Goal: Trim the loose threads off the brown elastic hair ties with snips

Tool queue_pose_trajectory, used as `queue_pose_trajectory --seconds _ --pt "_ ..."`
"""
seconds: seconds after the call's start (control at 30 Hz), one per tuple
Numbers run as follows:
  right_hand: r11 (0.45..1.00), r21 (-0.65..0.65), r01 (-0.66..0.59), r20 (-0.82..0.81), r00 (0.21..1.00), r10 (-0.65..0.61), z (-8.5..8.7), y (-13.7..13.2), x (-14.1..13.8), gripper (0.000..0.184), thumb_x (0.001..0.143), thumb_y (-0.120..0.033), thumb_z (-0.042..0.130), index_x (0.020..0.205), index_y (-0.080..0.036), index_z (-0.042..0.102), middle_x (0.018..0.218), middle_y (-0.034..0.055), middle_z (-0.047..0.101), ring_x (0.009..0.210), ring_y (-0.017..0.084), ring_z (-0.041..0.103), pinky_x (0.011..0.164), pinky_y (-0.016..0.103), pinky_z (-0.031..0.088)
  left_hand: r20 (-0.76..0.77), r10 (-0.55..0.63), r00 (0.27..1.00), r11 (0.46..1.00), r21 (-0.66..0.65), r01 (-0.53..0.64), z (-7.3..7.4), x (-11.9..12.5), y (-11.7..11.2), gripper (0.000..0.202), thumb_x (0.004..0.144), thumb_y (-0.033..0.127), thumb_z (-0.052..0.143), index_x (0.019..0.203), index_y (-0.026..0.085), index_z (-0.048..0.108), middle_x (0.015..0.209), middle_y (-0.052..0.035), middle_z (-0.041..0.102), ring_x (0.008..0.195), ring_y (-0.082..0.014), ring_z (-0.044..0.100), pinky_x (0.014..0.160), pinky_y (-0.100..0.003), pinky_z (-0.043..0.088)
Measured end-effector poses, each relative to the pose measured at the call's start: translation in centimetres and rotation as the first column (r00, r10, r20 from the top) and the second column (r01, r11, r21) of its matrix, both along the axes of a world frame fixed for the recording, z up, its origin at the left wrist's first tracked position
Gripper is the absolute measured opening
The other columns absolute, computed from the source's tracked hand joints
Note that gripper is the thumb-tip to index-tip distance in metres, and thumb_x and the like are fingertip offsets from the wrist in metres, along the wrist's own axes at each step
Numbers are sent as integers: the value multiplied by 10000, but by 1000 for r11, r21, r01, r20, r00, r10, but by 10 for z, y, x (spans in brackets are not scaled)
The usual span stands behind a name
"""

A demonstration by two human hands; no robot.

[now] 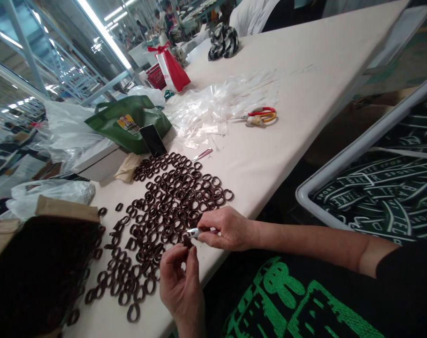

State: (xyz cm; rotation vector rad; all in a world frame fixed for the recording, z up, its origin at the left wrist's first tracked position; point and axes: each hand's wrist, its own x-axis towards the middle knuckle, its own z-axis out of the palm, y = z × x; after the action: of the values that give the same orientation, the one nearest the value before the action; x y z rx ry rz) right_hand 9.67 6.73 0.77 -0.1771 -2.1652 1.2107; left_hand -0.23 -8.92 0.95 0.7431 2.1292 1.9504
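My left hand (182,280) pinches a dark brown loop (187,241) between thumb and fingertips, near the table's front edge. In my right hand (231,229) is a pair of thread snips (193,233), its silver blades pointing at the loop. Whether the blades touch the loop I cannot tell. Many more dark brown loops (171,206) lie in a loose pile just beyond both hands. Most of the snips' handle is hidden by my right fingers.
A dark-insided cardboard box (67,209) stands at left. Behind the pile are a green bag (129,123), a phone (153,141), a second small tool (202,154), scissors (259,116) and clear plastic (213,105). A white-rimmed bin (307,191) of printed straps stands at right.
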Motion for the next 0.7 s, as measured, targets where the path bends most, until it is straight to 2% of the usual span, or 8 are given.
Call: queue_pose_trajectory --seconds 0.17,0.3,0.53,0.7 --pt "997 -66 -30 -47 999 27 -4 -2 -3 263 923 -360 537 812 -143 636 703 -5 571 615 91 487 595 202 375 194 15 981 998 59 -27 0 -2 2 263 696 289 840 876 201 670 886 7 707 820 -128 671 766 -227 535" --pt "996 -75 -39 -51 998 35 -5 -3 -7 262 916 -360 547 810 -141 644 704 -3 570 622 92 498 597 200 378 304 -31 952 996 94 3 -2 -4 3 285 680 311 853 865 196 671 855 5 712 796 -119 671 737 -205 534" --pt "996 -74 -58 -33 998 56 -3 0 -9 276 925 -349 532 786 -138 643 703 3 570 623 93 504 590 194 382 218 -72 973 993 106 49 -4 -1 3 199 734 253 815 866 201 676 887 7 719 814 -110 681 765 -200 539" --pt "994 -70 -81 -30 996 79 -3 2 -7 270 932 -341 534 816 -134 664 733 16 599 646 100 527 608 198 399 212 -99 972 990 120 74 -3 1 6 196 731 236 815 860 204 672 889 8 722 814 -109 684 758 -192 543"
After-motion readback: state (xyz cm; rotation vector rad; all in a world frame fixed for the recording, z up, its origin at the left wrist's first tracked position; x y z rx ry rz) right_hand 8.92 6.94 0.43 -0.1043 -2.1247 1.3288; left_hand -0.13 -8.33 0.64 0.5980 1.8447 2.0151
